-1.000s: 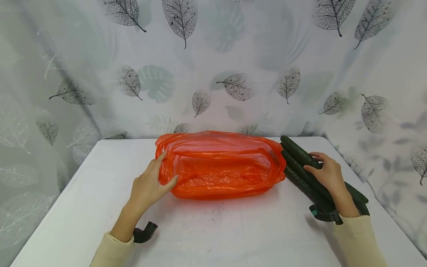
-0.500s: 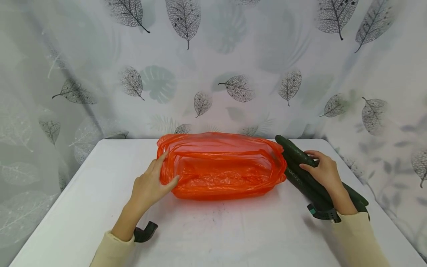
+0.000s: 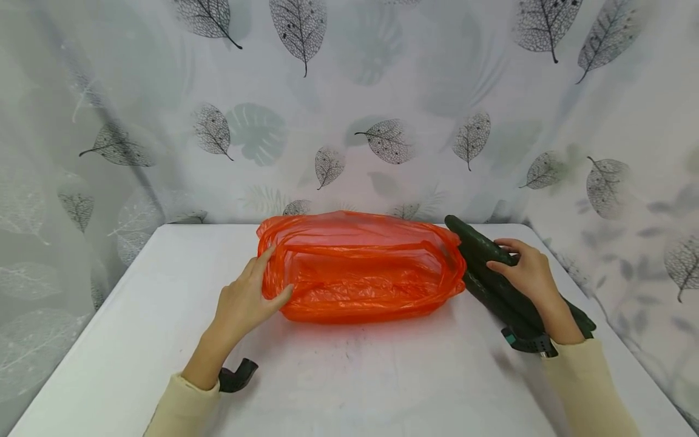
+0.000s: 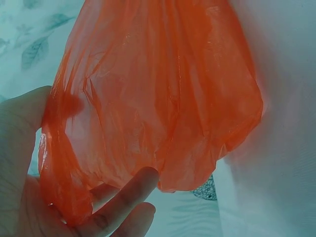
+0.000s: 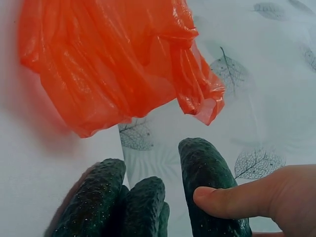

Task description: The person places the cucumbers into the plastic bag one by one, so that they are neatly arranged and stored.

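An orange plastic bag (image 3: 360, 279) stands with its mouth spread on the white table. At its left end the left hand (image 3: 246, 303) holds the rim, thumb inside and fingers behind; the left wrist view shows the bag's edge (image 4: 74, 197) between thumb and fingers. On the right, the right hand (image 3: 526, 273) grips the uppermost cucumber (image 3: 475, 240) of a pile. In the right wrist view the thumb of the right hand (image 5: 256, 197) presses on that cucumber (image 5: 202, 168), which stands apart from the others (image 5: 98, 197), its tip below the bag.
Several dark green cucumbers (image 3: 491, 297) lie side by side right of the bag, partly under the right forearm. The white table (image 3: 349, 382) ends at a curtain (image 3: 349, 103) with a leaf print behind it. A dark strap piece (image 3: 238, 375) sits at the left wrist.
The right hand has moved slightly left with the upper cucumber, whose tip has shifted left toward the bag's right end. The left hand keeps its place on the bag.
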`<action>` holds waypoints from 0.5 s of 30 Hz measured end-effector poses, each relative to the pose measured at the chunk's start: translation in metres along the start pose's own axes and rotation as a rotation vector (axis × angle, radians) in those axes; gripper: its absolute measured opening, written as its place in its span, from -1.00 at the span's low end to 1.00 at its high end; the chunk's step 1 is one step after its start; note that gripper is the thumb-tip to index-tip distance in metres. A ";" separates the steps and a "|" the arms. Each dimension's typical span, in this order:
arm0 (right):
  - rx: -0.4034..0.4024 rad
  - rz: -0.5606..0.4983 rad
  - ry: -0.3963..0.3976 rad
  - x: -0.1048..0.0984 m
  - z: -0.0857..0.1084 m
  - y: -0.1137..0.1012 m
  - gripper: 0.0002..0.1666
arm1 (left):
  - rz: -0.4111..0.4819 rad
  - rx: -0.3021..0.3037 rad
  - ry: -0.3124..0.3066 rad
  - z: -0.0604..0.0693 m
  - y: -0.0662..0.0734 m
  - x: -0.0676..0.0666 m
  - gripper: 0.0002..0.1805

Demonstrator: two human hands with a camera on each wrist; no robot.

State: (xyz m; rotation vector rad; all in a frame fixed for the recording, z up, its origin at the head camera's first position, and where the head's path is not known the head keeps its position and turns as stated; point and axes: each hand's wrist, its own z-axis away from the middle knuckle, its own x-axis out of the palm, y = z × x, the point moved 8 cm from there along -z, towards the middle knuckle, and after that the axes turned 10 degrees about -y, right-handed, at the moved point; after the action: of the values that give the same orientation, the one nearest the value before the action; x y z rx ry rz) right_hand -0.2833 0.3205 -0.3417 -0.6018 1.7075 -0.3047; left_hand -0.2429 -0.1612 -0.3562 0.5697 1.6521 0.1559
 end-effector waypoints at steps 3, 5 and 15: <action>-0.020 -0.001 -0.003 -0.003 -0.002 -0.005 -0.43 | -0.004 -0.009 -0.010 -0.002 0.000 0.000 -0.13; -0.020 -0.004 -0.003 -0.005 -0.002 -0.006 -0.43 | -0.004 -0.012 -0.015 -0.004 0.001 0.000 -0.12; -0.016 0.003 -0.001 -0.011 0.005 -0.021 -0.42 | -0.003 -0.018 -0.035 -0.001 -0.002 0.003 -0.12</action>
State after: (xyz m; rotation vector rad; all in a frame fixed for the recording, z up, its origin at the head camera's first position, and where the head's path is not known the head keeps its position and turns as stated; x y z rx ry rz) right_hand -0.2723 0.3095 -0.3235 -0.6111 1.7111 -0.2884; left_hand -0.2447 -0.1619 -0.3593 0.5539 1.6161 0.1575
